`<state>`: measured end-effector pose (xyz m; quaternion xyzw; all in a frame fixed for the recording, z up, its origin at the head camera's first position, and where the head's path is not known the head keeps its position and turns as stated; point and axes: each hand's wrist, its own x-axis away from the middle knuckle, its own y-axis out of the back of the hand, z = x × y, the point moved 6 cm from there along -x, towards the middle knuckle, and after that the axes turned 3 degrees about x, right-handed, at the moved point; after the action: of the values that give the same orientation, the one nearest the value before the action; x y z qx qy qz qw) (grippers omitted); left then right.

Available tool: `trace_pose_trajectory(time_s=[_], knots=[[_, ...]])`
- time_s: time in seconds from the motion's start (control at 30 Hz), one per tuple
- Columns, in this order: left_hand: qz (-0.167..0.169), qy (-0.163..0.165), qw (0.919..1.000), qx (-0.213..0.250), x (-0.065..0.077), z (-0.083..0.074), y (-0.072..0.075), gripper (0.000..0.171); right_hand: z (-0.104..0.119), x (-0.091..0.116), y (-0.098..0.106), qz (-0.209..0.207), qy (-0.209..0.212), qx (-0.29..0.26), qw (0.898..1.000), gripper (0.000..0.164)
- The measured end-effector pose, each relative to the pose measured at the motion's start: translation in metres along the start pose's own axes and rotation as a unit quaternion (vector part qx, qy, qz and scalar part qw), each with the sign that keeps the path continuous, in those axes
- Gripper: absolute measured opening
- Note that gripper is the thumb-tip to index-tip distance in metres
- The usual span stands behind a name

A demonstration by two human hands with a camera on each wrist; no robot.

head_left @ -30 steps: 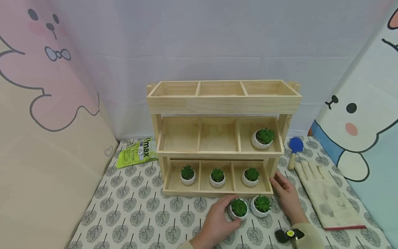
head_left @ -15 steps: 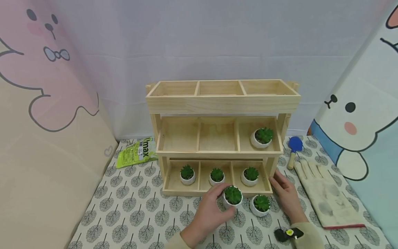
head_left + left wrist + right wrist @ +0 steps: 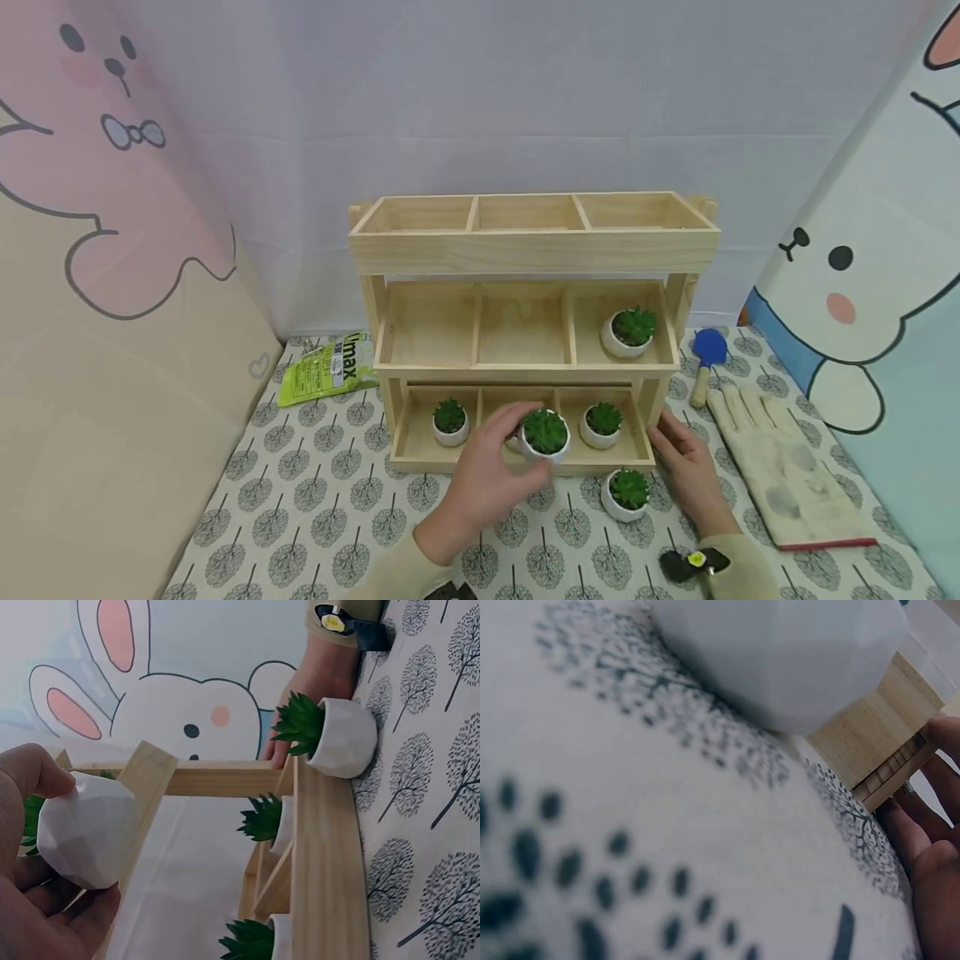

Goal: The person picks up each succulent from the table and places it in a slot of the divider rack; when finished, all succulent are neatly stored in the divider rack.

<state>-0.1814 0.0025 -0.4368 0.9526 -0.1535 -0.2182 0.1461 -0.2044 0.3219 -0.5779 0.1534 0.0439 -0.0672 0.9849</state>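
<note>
My left hand [image 3: 483, 479] holds a small potted succulent [image 3: 545, 437] between thumb and fingers, in front of the lower tier's middle compartment. In the left wrist view its white faceted pot [image 3: 90, 832] is plainly in the grasp. The wooden three-tier planter stand [image 3: 532, 252] stands ahead; the held plant mostly hides another pot in that middle compartment. My right hand [image 3: 692, 471] rests its extended fingers against the stand's lower right end, seen also as wood [image 3: 877, 739] in the right wrist view. Another potted succulent [image 3: 627, 497] sits on the cloth before the stand.
Succulents stand in the lower left [image 3: 450, 422] and lower right [image 3: 602, 425] compartments, and one in the middle tier's right compartment [image 3: 628, 332]. A green packet [image 3: 322, 371] lies left. A blue-bladed trowel [image 3: 708, 350] and pale work gloves [image 3: 787, 475] lie right.
My left hand has raised the succulent off the cloth and carried it left and forward to the lower tier. My right hand stays at the stand's end.
</note>
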Motion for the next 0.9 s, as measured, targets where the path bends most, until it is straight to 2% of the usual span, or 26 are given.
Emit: trace_pose_trajectory(time_s=[0.27,0.4,0.57,0.7,0.8,0.9], knots=[[-0.031,-0.029,0.9989,-0.019,-0.025,-0.016,0.024,0.063,0.000,-0.001,0.000,-0.001,-0.004,0.001,1.000,0.059],[-0.040,-0.022,0.9989,0.000,-0.038,-0.022,0.034,0.060,0.000,0.000,0.001,-0.001,-0.008,0.007,1.000,0.059],[-0.038,-0.009,0.9989,0.026,-0.047,-0.027,0.039,0.058,0.000,0.000,0.002,-0.001,-0.013,0.010,1.000,0.060],[-0.041,-0.024,0.9986,0.024,-0.056,-0.032,0.042,0.059,0.001,0.000,0.001,-0.001,-0.010,0.001,1.000,0.060],[-0.048,-0.042,0.9976,0.028,-0.066,-0.037,0.046,0.059,0.001,-0.001,0.001,-0.003,-0.009,-0.003,1.000,0.059],[-0.059,-0.045,0.9966,0.037,-0.078,-0.037,0.050,0.059,0.000,0.000,0.001,-0.002,-0.013,-0.001,1.000,0.060]])
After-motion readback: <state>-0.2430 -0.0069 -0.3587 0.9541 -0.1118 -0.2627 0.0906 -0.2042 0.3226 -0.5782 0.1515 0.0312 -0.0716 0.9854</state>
